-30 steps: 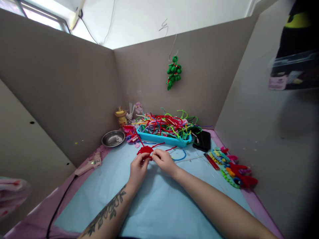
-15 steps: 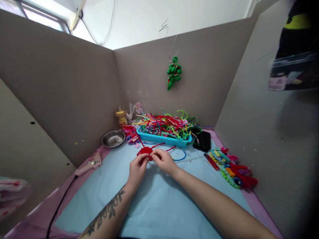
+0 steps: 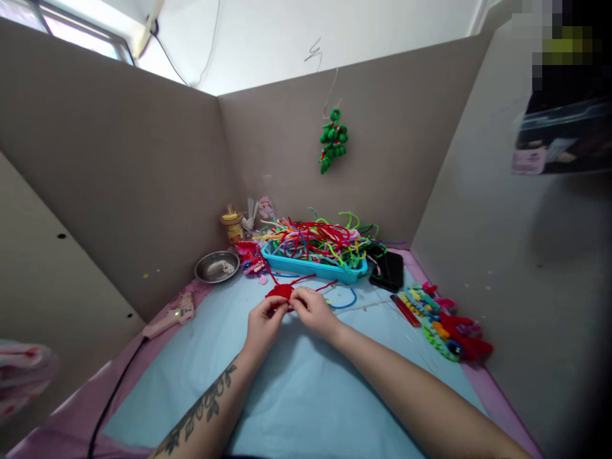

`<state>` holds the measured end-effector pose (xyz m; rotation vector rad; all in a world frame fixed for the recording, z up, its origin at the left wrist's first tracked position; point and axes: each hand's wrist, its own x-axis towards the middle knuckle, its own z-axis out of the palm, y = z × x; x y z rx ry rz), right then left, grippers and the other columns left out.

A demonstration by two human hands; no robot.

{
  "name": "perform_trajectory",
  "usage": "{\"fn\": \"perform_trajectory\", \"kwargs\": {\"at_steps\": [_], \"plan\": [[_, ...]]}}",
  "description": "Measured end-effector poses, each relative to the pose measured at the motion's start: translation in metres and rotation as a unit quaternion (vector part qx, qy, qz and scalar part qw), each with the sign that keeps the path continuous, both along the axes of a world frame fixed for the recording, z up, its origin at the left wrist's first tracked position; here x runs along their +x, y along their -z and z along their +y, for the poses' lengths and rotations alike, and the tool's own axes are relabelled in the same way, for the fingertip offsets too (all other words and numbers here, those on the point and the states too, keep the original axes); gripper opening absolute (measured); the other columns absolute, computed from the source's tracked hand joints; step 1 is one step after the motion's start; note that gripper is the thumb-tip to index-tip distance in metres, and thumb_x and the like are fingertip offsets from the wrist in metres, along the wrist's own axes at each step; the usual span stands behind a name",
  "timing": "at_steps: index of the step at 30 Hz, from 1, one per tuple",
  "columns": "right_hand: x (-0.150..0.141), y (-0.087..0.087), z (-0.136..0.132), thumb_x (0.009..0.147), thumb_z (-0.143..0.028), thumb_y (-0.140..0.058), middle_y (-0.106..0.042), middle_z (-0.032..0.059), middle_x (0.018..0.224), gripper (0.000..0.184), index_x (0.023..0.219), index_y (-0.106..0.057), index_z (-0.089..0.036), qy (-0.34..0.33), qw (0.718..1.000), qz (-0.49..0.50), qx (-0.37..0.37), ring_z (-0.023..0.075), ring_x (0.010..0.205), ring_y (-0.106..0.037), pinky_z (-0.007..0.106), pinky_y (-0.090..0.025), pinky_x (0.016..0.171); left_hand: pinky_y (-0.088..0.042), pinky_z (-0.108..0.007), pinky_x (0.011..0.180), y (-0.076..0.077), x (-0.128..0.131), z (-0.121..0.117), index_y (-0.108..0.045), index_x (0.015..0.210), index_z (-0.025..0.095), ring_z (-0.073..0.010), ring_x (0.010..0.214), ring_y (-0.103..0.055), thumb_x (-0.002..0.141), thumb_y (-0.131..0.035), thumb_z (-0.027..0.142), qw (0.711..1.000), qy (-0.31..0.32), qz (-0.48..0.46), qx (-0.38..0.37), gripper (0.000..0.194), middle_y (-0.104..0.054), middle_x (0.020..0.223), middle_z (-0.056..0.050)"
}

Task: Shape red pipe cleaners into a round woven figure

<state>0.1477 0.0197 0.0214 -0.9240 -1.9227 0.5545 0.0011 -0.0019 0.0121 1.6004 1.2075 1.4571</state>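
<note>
Both hands meet over the table's middle around a red pipe-cleaner piece (image 3: 280, 291), a rounded coiled shape with loose stems sticking out toward the back. My left hand (image 3: 264, 319) pinches its near side with thumb and forefinger. Close against it, my right hand (image 3: 313, 309) is also closed, its fingertips gripping the same red piece at the right. The fingers cover part of the piece. Just behind lies a blue tray (image 3: 310, 264) heaped with pipe cleaners (image 3: 320, 239) in many colours.
Left stand a metal dish (image 3: 217, 267) with small white bits and a pink glue gun (image 3: 169, 319) with a black cord. To the right lie a black phone (image 3: 388, 271), a red stick-like item (image 3: 405, 310) and colourful fuzzy crafts (image 3: 444, 322). A green ornament (image 3: 333, 140) hangs behind.
The red piece has turned or shifted slightly between the fingertips. Both hands stay in nearly the same place.
</note>
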Motion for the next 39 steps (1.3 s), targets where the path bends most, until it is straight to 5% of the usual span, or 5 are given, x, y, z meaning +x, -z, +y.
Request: {"fn": "perform_trajectory", "kwargs": {"at_steps": [13, 24, 32, 39], "plan": [[0.008, -0.001, 0.006, 0.082, -0.019, -0.049, -0.059, 0.0019, 0.077, 0.009, 0.082, -0.058, -0.019, 0.022, 0.998, 0.051, 0.029, 0.0145, 0.073, -0.054, 0.025, -0.041, 0.066, -0.049, -0.027, 0.068, 0.003, -0.006, 0.005, -0.066, 0.085, 0.015, -0.0179, 0.076, -0.063, 0.070, -0.064, 0.031, 0.997, -0.019, -0.063, -0.051, 0.022, -0.069, 0.085, -0.006], [0.013, 0.007, 0.003, 0.085, -0.014, -0.044, -0.062, 0.0068, 0.092, 0.023, 0.100, -0.059, -0.021, 0.017, 0.955, -0.154, 0.252, 0.0173, 0.082, -0.055, 0.028, -0.043, 0.071, -0.041, -0.019, 0.049, 0.001, -0.004, 0.003, -0.065, 0.086, 0.013, -0.0118, 0.059, -0.057, 0.064, -0.070, 0.034, 0.980, 0.022, -0.143, -0.138, 0.031, -0.067, 0.073, -0.004], [0.010, 0.007, 0.000, 0.087, -0.017, -0.041, -0.059, 0.0066, 0.077, 0.018, 0.084, -0.059, -0.016, 0.056, 0.941, -0.205, 0.263, 0.0173, 0.075, -0.051, 0.027, -0.038, 0.066, -0.037, -0.019, 0.046, -0.003, -0.001, 0.002, -0.066, 0.082, 0.012, -0.0100, 0.053, -0.053, 0.062, -0.069, 0.032, 0.981, -0.052, -0.125, -0.140, 0.029, -0.066, 0.065, -0.002], [0.013, 0.010, 0.005, 0.088, -0.018, -0.043, -0.057, 0.0041, 0.078, 0.019, 0.093, -0.061, -0.021, 0.060, 0.917, -0.245, 0.310, 0.0165, 0.073, -0.046, 0.028, -0.031, 0.063, -0.035, -0.018, 0.042, -0.004, -0.002, 0.003, -0.067, 0.078, 0.012, -0.0097, 0.049, -0.052, 0.060, -0.069, 0.029, 0.978, -0.019, -0.114, -0.175, 0.025, -0.064, 0.059, -0.001]]}}
